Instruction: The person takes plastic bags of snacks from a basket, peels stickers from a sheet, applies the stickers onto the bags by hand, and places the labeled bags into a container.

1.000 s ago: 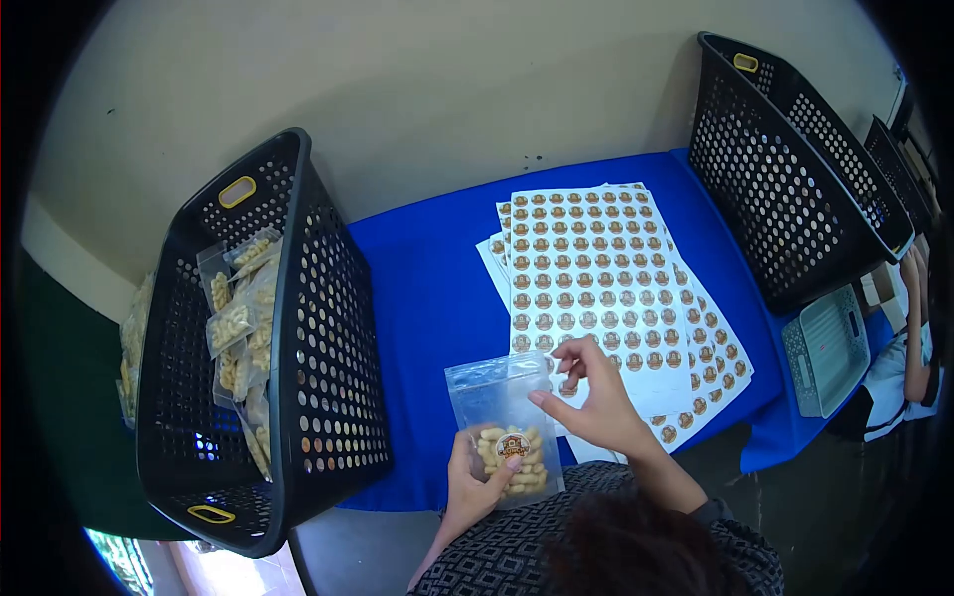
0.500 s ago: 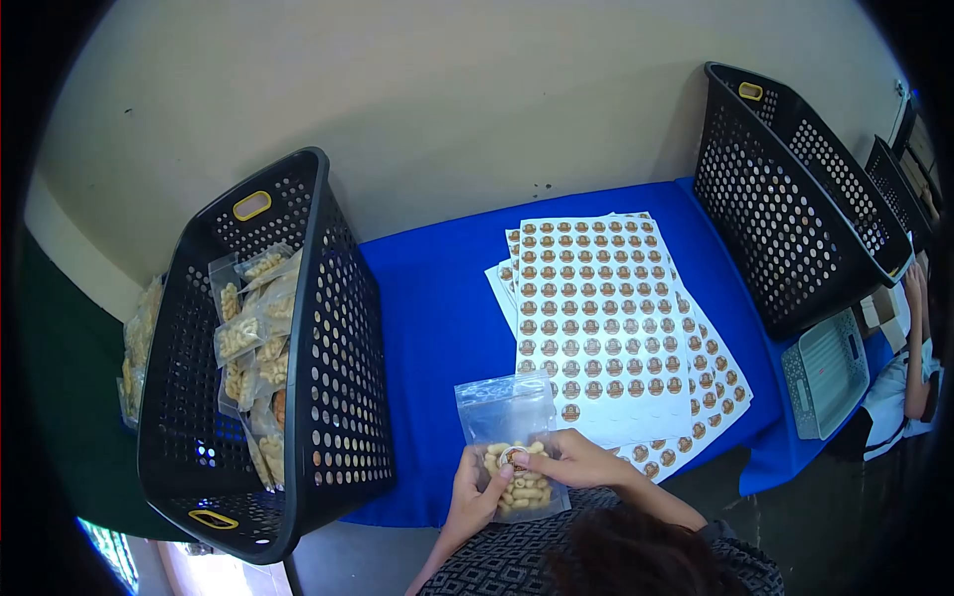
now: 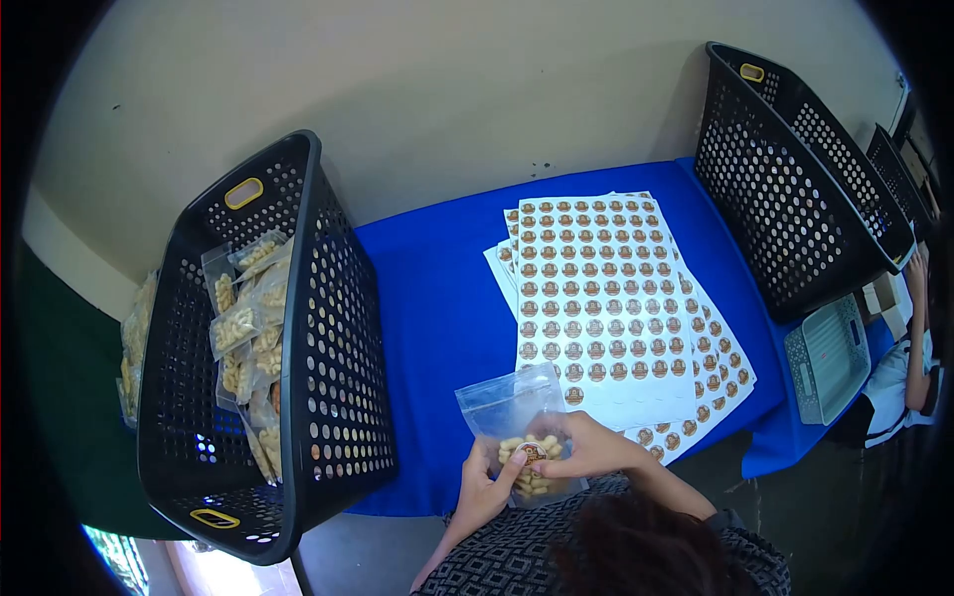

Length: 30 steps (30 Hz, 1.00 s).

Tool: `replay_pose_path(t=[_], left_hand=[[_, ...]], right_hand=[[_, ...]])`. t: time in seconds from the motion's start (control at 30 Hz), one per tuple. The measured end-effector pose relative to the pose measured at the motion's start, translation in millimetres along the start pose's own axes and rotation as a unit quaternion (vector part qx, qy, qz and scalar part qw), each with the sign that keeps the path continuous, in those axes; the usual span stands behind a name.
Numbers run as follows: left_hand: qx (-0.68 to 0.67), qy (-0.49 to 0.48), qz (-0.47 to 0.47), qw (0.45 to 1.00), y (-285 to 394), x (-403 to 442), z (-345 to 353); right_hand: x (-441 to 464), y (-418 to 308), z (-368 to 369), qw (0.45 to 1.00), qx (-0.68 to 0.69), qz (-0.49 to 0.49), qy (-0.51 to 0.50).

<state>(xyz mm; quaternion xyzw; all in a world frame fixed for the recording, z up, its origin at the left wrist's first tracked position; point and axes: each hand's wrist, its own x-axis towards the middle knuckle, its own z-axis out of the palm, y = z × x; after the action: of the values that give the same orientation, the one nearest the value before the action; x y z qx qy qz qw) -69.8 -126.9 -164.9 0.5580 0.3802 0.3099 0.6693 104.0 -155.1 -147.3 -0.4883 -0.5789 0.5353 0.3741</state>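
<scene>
A clear zip pouch (image 3: 509,399) of pale, peanut-shaped snacks is between my two hands, near my body at the table's front edge. On its front is a round brown label (image 3: 532,454). My left hand (image 3: 487,487) grips the pouch's left side, with the thumb at the label's edge. My right hand (image 3: 588,447) holds the right side, its thumb resting at the label and its fingers behind the plastic. Just beyond the hands lie sheets of round brown stickers (image 3: 646,402), stacked unevenly; the top sheet's bottom rows are bare of stickers.
To the left, a black perforated basket (image 3: 343,397) contains several filled pouches (image 3: 237,328). More pouches (image 3: 139,343) lie beyond it. Another black basket (image 3: 765,189) stands at the right, above a grey-green tray (image 3: 825,363). A person's arm (image 3: 916,328) shows at the far right. Blue cloth (image 3: 427,298) covers the table.
The pouch has tilted and shifted slightly right. My right hand has risen a little and its thumb has moved, so the label shows more fully. The whole view has shifted slightly.
</scene>
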Motion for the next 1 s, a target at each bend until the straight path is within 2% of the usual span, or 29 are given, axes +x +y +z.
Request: replay_pose_path(t=[0.17, 0.23, 0.3, 0.43, 0.57, 0.63, 0.77, 0.83, 0.9, 1.0], left_hand=[[0.02, 0.006, -0.01, 1.0, 4.2, 0.9, -3.2], [0.027, 0.012, 0.035, 0.999, 9.2, 0.5, -5.4], [0.042, 0.012, 0.03, 0.999, 7.0, -0.9, -12.0], [0.094, 0.011, 0.039, 0.995, 4.2, -0.3, -19.9], [0.08, -0.001, 0.056, 0.995, -1.2, 0.6, -14.2], [0.063, 0.026, 0.021, 0.997, -0.9, 0.8, -11.8], [0.074, 0.022, 0.023, 0.997, 4.0, 0.4, -13.5], [-0.003, 0.022, 0.019, 1.0, 9.3, -0.4, -13.0], [0.001, 0.026, 0.011, 1.0, 8.6, -2.7, -13.5], [-0.005, 0.049, -0.004, 0.999, 8.9, -3.7, -11.1]], right_hand=[[3.4, 6.5, 1.2, 0.999, 0.037, 0.01, 0.0], [4.4, 7.1, 4.6, 0.998, 0.066, 0.016, 0.003], [3.9, 3.1, 9.3, 0.983, 0.177, 0.046, 0.033], [3.1, -4.2, 14.8, 0.979, 0.193, 0.059, 0.027], [2.0, -7.2, 14.6, 0.98, 0.186, 0.062, 0.03], [1.9, -6.4, 14.6, 0.981, 0.183, 0.051, 0.031], [2.4, -4.7, 13.0, 0.972, 0.223, 0.065, 0.033], [2.6, -2.8, 11.9, 0.97, 0.234, 0.057, 0.04], [2.5, -2.3, 8.6, 0.983, 0.169, 0.067, 0.027], [1.9, -9.0, 11.5, 0.983, 0.176, 0.04, 0.035]])
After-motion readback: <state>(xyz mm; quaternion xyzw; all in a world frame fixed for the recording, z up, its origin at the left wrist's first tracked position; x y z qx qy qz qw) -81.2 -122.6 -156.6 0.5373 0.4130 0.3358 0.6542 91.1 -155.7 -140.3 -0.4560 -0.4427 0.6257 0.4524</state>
